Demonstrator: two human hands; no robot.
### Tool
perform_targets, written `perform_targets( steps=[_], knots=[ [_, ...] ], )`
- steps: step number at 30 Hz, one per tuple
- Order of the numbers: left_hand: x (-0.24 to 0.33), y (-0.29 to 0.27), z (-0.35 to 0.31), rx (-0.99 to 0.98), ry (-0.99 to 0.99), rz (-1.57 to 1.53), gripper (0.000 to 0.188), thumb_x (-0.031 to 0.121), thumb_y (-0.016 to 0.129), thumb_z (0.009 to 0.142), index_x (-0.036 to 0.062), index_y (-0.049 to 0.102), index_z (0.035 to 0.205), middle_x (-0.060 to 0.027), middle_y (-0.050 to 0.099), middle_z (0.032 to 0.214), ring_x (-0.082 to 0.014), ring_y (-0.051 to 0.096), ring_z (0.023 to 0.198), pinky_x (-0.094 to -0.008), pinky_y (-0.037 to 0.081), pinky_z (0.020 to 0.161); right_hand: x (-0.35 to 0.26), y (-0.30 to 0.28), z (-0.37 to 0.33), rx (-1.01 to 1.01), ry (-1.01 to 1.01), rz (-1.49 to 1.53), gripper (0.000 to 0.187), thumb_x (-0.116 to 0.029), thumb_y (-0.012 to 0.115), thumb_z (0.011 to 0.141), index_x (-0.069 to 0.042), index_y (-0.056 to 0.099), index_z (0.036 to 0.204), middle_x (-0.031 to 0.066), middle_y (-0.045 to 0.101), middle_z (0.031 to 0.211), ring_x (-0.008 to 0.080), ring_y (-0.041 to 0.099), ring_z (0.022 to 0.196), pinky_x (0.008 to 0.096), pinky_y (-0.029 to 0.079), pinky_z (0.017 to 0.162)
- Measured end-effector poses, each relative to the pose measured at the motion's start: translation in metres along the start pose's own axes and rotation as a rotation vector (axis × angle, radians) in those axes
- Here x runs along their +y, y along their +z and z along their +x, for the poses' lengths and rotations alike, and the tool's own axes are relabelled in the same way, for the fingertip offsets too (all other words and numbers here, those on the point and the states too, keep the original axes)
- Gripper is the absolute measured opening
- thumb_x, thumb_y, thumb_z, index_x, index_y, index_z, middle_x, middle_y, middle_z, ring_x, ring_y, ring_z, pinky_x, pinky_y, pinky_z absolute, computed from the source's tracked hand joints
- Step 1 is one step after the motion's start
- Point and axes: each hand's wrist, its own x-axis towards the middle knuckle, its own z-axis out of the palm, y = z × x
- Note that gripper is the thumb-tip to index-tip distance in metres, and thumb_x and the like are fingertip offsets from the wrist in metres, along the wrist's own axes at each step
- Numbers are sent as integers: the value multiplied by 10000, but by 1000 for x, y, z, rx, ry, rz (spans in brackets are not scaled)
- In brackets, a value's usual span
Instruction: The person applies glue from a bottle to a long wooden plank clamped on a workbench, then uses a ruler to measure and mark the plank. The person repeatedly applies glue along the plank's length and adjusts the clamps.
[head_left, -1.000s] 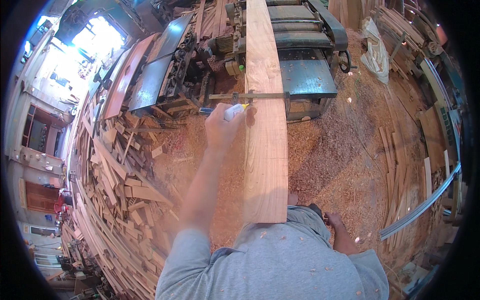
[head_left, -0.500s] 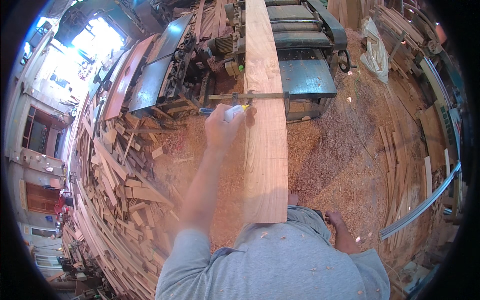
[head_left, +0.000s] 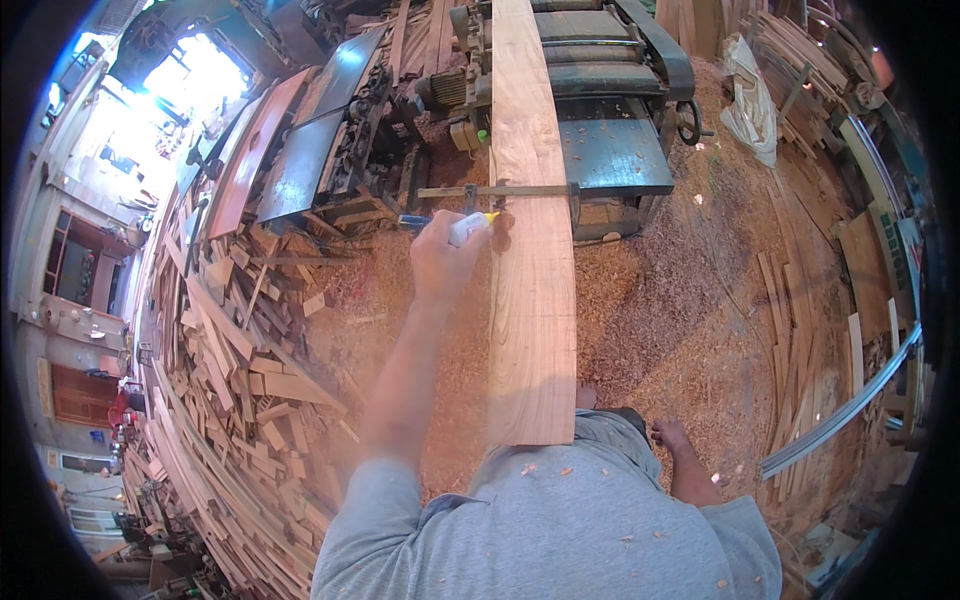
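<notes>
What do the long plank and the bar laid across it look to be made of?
The long plank looks like bare, unfinished reddish wood with visible grain. The bar across it seems to be dull metal, thin and straight, though it is too small to be sure.

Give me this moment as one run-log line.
left hand: holds white marker, tip at long plank beside metal square | right hand: low at the side, empty | floor: sawdust, offcut pile

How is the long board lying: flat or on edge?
Flat: the long board shows its broad face up, a square laid across it.
</notes>
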Motion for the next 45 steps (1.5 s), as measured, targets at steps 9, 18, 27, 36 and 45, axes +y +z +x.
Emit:
perform_targets(
  steps=[9,18,27,36,45],
  knots=[
    [2,-2,-9,16,36,-1,282,226,837,809,27,700,955,-102,714,797,-145,666,695,-307,527,639,-12,7,-12,26,13,-16,408,-222,634,919,-17,467,1230,143,663,1003,216,647,718,347,506,549],
    [1,-5,-19,-5,-2,11,289,233,836,811,25,696,955,-98,712,786,-140,655,685,-312,523,634,-18,13,-24,34,10,-9,295,-211,651,908,-6,520,1074,123,662,929,212,653,694,344,518,532],
    [7,-13,-26,-19,-3,8,264,204,831,813,25,696,951,-96,700,768,-147,644,664,-311,511,612,-12,11,-15,16,1,-44,390,-230,654,921,-16,462,1184,131,657,992,224,659,731,358,551,587],
    [8,-16,-36,-18,-13,33,264,207,836,812,21,690,929,-80,688,751,-118,623,653,-301,498,589,-18,13,-21,16,25,-56,406,-234,637,941,-12,427,1208,155,667,1053,250,670,790,387,562,631],
    [13,-24,-44,-25,-14,12,269,206,841,806,20,680,912,-93,693,770,-133,639,673,-309,512,607,-25,12,-25,-13,57,-102,395,-250,618,943,-47,420,1218,164,672,1106,251,679,822,398,561,635]
  ],
)
